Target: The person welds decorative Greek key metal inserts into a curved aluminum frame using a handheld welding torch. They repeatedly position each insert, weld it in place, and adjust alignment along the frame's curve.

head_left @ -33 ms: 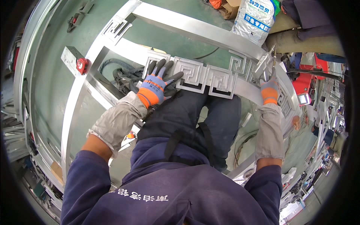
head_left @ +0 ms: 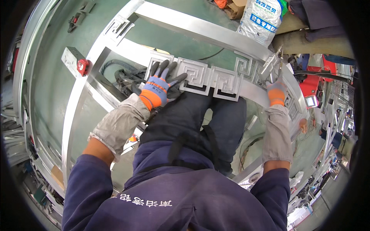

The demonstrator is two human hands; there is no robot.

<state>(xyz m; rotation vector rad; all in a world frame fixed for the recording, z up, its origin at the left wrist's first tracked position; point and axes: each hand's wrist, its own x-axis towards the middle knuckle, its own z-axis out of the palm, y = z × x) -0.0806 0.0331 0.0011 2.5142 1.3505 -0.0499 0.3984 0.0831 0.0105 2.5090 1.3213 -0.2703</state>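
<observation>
My left hand (head_left: 156,86), in a grey and orange glove with dark fingertips, lies spread on the left end of a silver metal fretwork strip (head_left: 192,91). This strip of square spiral panels rests across a metal frame bar (head_left: 254,94) above my thighs. My right hand (head_left: 276,89), gloved alike, is at the right end of that bar, beside a small metal block (head_left: 268,68) and a thin rod with a brass-coloured part (head_left: 281,57). Its fingers are partly hidden and blurred, so its grip is unclear. Another spiral piece (head_left: 243,66) lies just behind the strip.
The large silver frame (head_left: 200,29) surrounds me, with a further fretwork piece (head_left: 117,30) at its far left corner. A red tape measure (head_left: 83,67) sits on the left bar. Dark cables (head_left: 123,75) lie beneath. A white sack (head_left: 260,21) and a red machine (head_left: 310,86) stand right.
</observation>
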